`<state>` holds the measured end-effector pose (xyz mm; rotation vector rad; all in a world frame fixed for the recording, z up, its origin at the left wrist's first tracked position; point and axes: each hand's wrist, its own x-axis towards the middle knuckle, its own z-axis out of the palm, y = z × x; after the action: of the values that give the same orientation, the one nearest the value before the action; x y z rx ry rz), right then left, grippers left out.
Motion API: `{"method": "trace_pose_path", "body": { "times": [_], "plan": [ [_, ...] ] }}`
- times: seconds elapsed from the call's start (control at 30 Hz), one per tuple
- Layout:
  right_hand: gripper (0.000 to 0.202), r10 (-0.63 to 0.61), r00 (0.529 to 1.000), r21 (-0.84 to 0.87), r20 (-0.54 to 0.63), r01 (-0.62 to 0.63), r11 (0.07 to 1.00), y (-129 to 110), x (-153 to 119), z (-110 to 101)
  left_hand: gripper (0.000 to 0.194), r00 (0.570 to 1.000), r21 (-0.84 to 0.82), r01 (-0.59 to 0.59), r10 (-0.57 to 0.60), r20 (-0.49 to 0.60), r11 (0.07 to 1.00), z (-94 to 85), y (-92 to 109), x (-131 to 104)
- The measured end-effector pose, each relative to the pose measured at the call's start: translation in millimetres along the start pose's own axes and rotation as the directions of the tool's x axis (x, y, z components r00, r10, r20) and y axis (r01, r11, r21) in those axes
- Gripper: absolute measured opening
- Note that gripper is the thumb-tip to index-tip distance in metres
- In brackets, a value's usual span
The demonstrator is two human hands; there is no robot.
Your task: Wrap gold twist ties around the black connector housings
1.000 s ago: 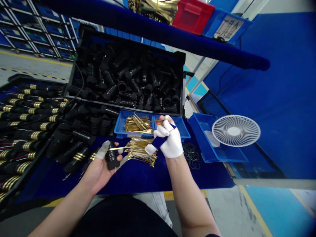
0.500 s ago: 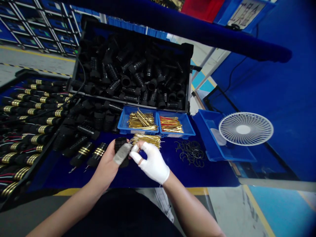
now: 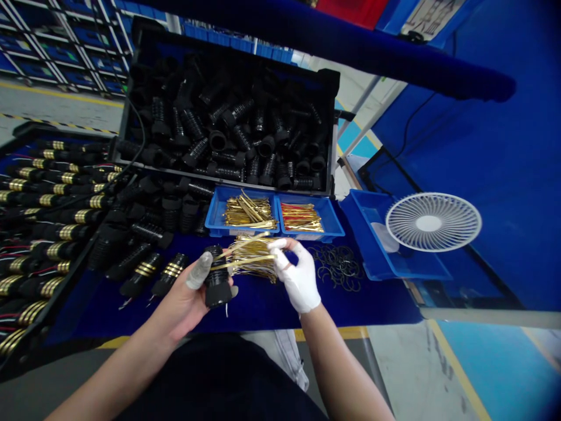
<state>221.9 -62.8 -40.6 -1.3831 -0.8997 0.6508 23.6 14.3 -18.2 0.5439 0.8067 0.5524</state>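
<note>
Since the earlier frame, our right hand (image 3: 302, 283) is moving off to the right of the black ridged part (image 3: 218, 280), and two gold strips are now showing between them. From the head view, we are looking down at a blue-covered table (image 3: 280, 313). Our left hand (image 3: 188, 301), grey covers on some fingertips, is wrapping around the black ridged part, thumb in front and fingers behind, and is holding it nearly upright above the table's near side. Our right hand, in a white glove, is pinching the tip of the lower gold strip (image 3: 249, 261); the upper gold strip (image 3: 248, 241) is ending just beside the fingertips, and we cannot tell whether they are touching it. Both strips are reaching out from the part. Behind them a bundle of gold strips (image 3: 262, 272) is lying on the table. Beyond it, two blue trays (image 3: 209, 221) are sitting side by side, holding more strips. Black rings (image 3: 339, 269) are lying right of our right hand, and two gold-banded parts (image 3: 146, 268) are resting left of our left hand
</note>
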Motion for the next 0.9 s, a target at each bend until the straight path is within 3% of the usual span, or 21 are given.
{"method": "trace_pose_path", "body": {
  "times": [0.1, 0.17, 0.27, 0.4, 0.47, 0.5, 0.63, 0.7, 0.8, 0.9],
  "plan": [
    [0.014, -0.204, 0.952, -0.005, 0.23, 0.211, 0.978, -9.4, -7.5, 5.6, 0.05, 0.994, 0.047, 0.073, -0.077, 0.076, 0.996, -2.8, -12.0, 3.1],
    [0.011, -0.276, 0.906, 0.036, 0.322, 0.28, 0.959, -12.8, -14.1, 12.9, 0.045, 0.973, 0.089, 0.152, -0.165, 0.16, 0.984, -4.2, -20.8, 3.4],
    [0.01, -0.311, 0.916, 0.056, 0.253, 0.307, 0.95, -9.2, -22.3, 21.8, 0.045, 0.957, 0.058, 0.194, -0.202, 0.208, 0.979, -5.5, -29.8, 1.1],
    [0.019, -0.24, 0.966, 0.048, 0.097, 0.237, 0.97, 1.1, -28.8, 25.8, 0.046, 0.971, 0.014, 0.099, -0.1, 0.218, 0.995, -4.1, -35.1, -0.1],
    [0.017, -0.224, 0.973, -0.041, 0.054, 0.227, 0.973, 1.9, -31.4, 24.9, 0.044, 0.964, 0.02, 0.099, -0.101, 0.245, 0.995, -2.2, -36.0, 1.7],
    [0.014, -0.24, 0.969, -0.104, 0.065, 0.246, 0.964, 0.8, -32.8, 23.6, 0.044, 0.961, 0.019, 0.102, -0.104, 0.257, 0.995, -1.1, -36.0, 2.9],
    [0.005, -0.257, 0.919, -0.287, 0.298, 0.343, 0.894, -8.9, -35.7, 14.0, 0.049, 0.972, 0.092, 0.087, -0.105, 0.209, 0.992, 3.3, -32.1, 5.6],
    [0.009, -0.177, 0.943, -0.309, 0.281, 0.264, 0.914, -11.6, -34.4, 8.5, 0.049, 0.983, 0.124, 0.052, -0.072, 0.168, 0.991, 4.9, -30.5, 4.9],
    [0.013, -0.043, 0.978, -0.338, 0.204, 0.112, 0.935, -9.9, -32.4, 4.5, 0.033, 0.985, 0.123, 0.028, -0.048, 0.163, 0.992, 5.1, -33.2, 3.7],
    [0.01, -0.003, 0.98, -0.358, 0.201, 0.076, 0.931, -5.9, -35.7, 4.9, 0.03, 0.984, 0.24, -0.005, -0.038, 0.176, 0.971, 2.9, -41.0, 4.6]
  ]
}}
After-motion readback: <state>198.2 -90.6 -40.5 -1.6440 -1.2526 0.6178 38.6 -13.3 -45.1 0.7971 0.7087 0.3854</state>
